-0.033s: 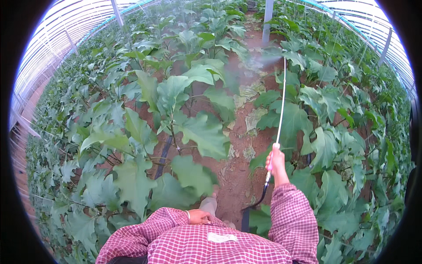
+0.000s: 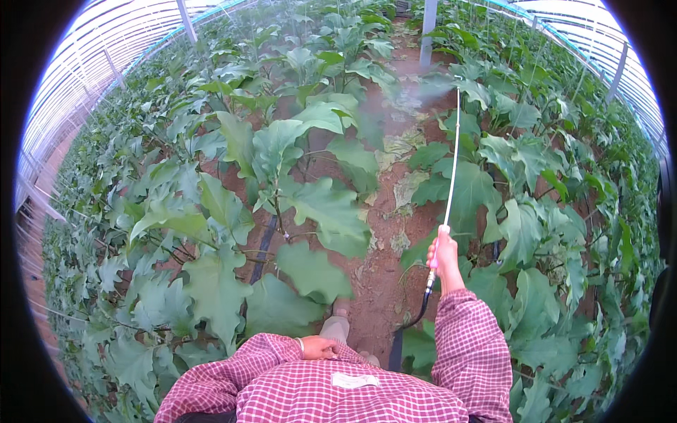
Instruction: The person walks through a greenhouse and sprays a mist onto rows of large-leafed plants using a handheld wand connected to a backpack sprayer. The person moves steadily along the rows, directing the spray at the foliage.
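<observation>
My right hand [image 2: 443, 255] is closed round the pink handle of a spray wand [image 2: 453, 169]. The wand's long, thin white rod points forward and slightly up over the path between the plants. Fine mist [image 2: 430, 92] drifts leftward from its tip. From the handle's lower end a black hose [image 2: 423, 311] curves down beside my right sleeve. Close to my waist, my left hand [image 2: 319, 347] lies against the front of my red checked smock [image 2: 345, 398]. Its fingertips are tucked out of sight, so I cannot make out whether it grips anything.
Broad-leaved green plants [image 2: 321, 211] crowd both sides of a narrow soil path [image 2: 388, 282], some leaves reaching over it. Withered leaves [image 2: 398, 151] lie along the path. A grey post [image 2: 429, 32] rises ahead. Beside the left row's stems runs a dark drip line [image 2: 264, 247].
The wand tip has shifted very slightly to the right and upward. Mist still comes from it, and both hands stay nearly where they were.
</observation>
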Demonstrator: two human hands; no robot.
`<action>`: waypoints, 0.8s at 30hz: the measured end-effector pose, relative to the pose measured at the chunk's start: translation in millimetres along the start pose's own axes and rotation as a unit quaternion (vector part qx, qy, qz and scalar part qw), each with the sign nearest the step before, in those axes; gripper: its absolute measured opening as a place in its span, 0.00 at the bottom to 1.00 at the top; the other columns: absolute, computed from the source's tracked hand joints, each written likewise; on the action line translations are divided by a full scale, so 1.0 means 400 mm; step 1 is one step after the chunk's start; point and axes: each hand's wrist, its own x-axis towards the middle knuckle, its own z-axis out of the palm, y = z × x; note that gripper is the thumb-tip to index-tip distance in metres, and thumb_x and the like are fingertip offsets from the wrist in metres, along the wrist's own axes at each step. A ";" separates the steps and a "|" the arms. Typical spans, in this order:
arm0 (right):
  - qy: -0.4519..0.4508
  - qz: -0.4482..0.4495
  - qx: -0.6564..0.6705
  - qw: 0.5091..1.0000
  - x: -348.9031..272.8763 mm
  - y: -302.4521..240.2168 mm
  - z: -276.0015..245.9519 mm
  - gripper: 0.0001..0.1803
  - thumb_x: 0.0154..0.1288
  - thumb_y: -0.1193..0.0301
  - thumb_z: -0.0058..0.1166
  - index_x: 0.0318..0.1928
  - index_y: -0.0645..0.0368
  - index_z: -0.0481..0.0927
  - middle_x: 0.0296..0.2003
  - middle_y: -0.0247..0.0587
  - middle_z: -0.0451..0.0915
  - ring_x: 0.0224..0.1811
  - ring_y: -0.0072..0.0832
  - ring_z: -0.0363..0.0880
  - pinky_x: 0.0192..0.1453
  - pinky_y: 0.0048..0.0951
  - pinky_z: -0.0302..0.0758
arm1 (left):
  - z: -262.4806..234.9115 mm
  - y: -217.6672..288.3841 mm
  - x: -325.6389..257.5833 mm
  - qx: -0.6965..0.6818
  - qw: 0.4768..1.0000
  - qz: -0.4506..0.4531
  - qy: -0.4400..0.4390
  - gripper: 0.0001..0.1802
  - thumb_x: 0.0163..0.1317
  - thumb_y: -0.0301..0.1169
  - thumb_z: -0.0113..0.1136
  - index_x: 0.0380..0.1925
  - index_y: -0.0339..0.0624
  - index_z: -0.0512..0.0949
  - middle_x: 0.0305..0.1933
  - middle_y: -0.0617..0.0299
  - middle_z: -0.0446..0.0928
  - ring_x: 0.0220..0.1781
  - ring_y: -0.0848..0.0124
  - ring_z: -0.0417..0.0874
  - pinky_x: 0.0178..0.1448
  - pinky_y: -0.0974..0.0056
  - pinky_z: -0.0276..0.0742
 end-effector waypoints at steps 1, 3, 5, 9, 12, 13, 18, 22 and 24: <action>0.004 -0.003 -0.001 1.000 -0.019 -0.009 0.009 0.23 0.68 0.48 0.39 0.26 0.53 0.65 0.14 0.30 0.66 0.10 0.21 0.64 0.10 0.27 0.64 | 0.023 0.006 -0.020 -0.001 1.000 -0.012 -0.001 0.18 0.61 0.46 0.52 0.47 0.50 0.73 0.35 0.50 0.79 0.39 0.53 0.80 0.46 0.53 0.73; 0.006 -0.005 0.008 1.000 -0.079 -0.005 0.015 0.23 0.68 0.49 0.40 0.26 0.53 0.65 0.14 0.30 0.66 0.10 0.21 0.64 0.10 0.27 0.64 | 0.070 -0.001 -0.057 -0.015 0.999 0.011 0.041 0.18 0.61 0.45 0.53 0.47 0.49 0.72 0.36 0.49 0.79 0.40 0.53 0.80 0.46 0.54 0.73; 0.002 -0.004 0.027 1.000 -0.144 0.011 0.016 0.23 0.68 0.48 0.40 0.26 0.53 0.65 0.14 0.30 0.66 0.10 0.21 0.64 0.10 0.27 0.64 | 0.112 -0.015 -0.090 -0.009 0.999 0.007 0.049 0.18 0.60 0.43 0.54 0.48 0.49 0.72 0.34 0.52 0.79 0.38 0.56 0.80 0.44 0.55 0.73; -0.017 -0.009 0.033 0.999 -0.312 0.056 0.034 0.22 0.66 0.47 0.43 0.26 0.51 0.64 0.14 0.27 0.64 0.10 0.19 0.64 0.10 0.25 0.64 | 0.163 -0.008 -0.171 -0.015 0.997 0.009 0.072 0.19 0.60 0.45 0.53 0.47 0.48 0.73 0.36 0.51 0.79 0.40 0.56 0.80 0.46 0.55 0.74; -0.056 -0.018 0.075 0.995 -0.493 0.106 0.055 0.21 0.69 0.49 0.40 0.27 0.52 0.65 0.13 0.29 0.64 0.09 0.20 0.64 0.09 0.25 0.63 | 0.216 -0.027 -0.222 -0.024 0.997 0.004 0.076 0.20 0.61 0.48 0.52 0.47 0.49 0.73 0.34 0.52 0.80 0.39 0.56 0.80 0.45 0.54 0.73; -0.071 -0.019 0.083 0.994 -0.553 0.134 0.050 0.22 0.69 0.49 0.40 0.27 0.52 0.65 0.13 0.28 0.64 0.09 0.20 0.64 0.09 0.25 0.63 | 0.227 -0.020 -0.243 -0.030 0.997 -0.002 0.071 0.20 0.61 0.48 0.52 0.47 0.49 0.72 0.33 0.53 0.80 0.38 0.56 0.80 0.44 0.54 0.73; -0.078 -0.057 0.080 0.992 -0.826 0.306 0.041 0.23 0.68 0.47 0.41 0.28 0.54 0.65 0.13 0.30 0.63 0.09 0.21 0.64 0.10 0.24 0.66 | 0.357 -0.119 -0.358 -0.053 0.995 0.023 0.076 0.19 0.60 0.46 0.53 0.47 0.49 0.72 0.27 0.58 0.77 0.31 0.62 0.79 0.37 0.57 0.71; -0.076 -0.057 0.068 0.993 -0.966 0.419 0.030 0.22 0.68 0.48 0.41 0.30 0.54 0.65 0.13 0.31 0.64 0.09 0.21 0.65 0.11 0.25 0.67 | 0.452 -0.157 -0.425 -0.055 0.997 0.029 0.051 0.20 0.59 0.45 0.54 0.48 0.48 0.72 0.28 0.57 0.78 0.33 0.61 0.80 0.39 0.56 0.72; -0.070 -0.034 0.066 0.995 -1.015 0.464 0.015 0.21 0.69 0.49 0.41 0.30 0.54 0.65 0.13 0.31 0.64 0.10 0.21 0.65 0.11 0.25 0.68 | 0.488 -0.156 -0.453 -0.039 0.997 0.041 0.055 0.20 0.59 0.44 0.54 0.49 0.48 0.72 0.30 0.56 0.79 0.34 0.60 0.80 0.40 0.56 0.73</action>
